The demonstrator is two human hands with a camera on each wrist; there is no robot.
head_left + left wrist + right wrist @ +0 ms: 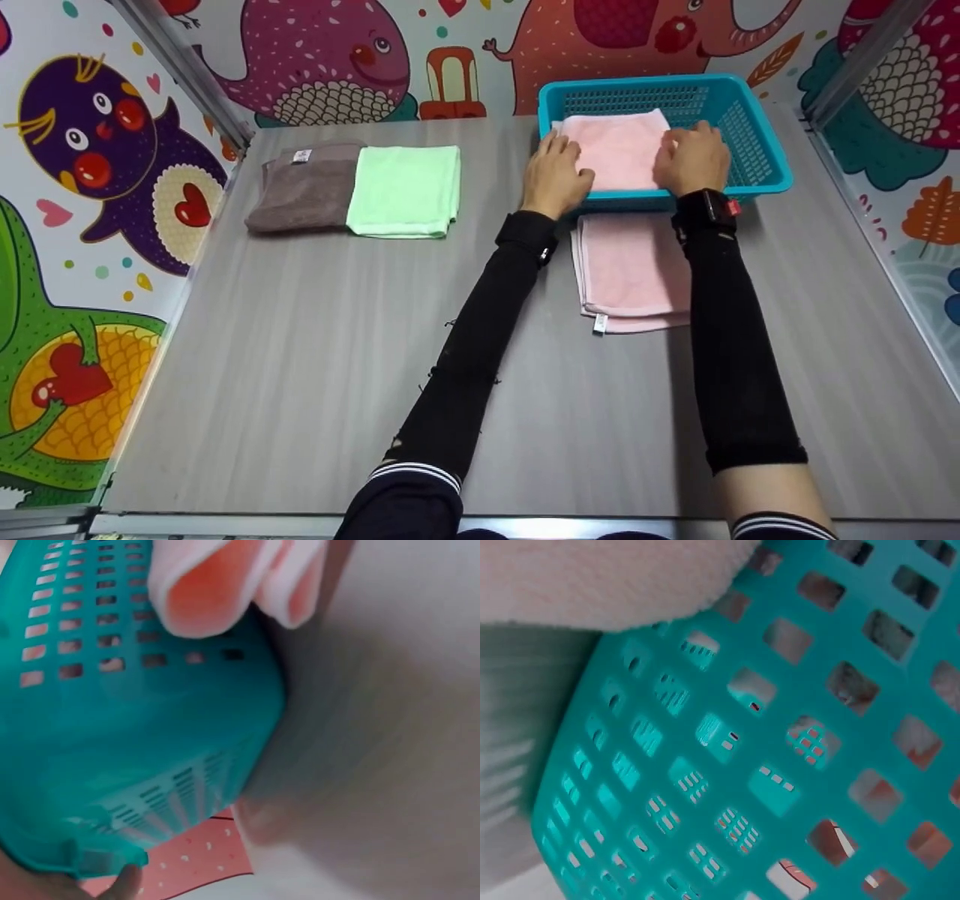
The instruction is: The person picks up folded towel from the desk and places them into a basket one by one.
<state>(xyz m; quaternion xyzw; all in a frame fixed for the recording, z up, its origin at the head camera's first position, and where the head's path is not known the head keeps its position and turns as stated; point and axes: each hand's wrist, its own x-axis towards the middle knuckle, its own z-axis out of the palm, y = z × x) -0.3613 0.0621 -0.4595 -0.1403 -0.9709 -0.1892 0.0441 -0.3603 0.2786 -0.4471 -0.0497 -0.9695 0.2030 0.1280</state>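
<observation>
A folded pink towel (615,150) lies in the left part of a teal plastic basket (765,157), reaching over its near rim. My left hand (556,176) is at the basket's left rim; in the left wrist view, its fingertips (126,883) hang outside that rim, and its thumb lies toward the towel. Inside the basket, my right hand (694,159) has curled fingers at the towel's right edge and grips it. On the table just in front of the basket lies another folded pink towel (634,270), partly covered by the right forearm.
Left on the grey table (300,360) lie a folded brown towel (307,187) and a light green one (405,191), side by side. Cartoon-printed walls (330,60) enclose the back and sides. The basket stands near the back wall.
</observation>
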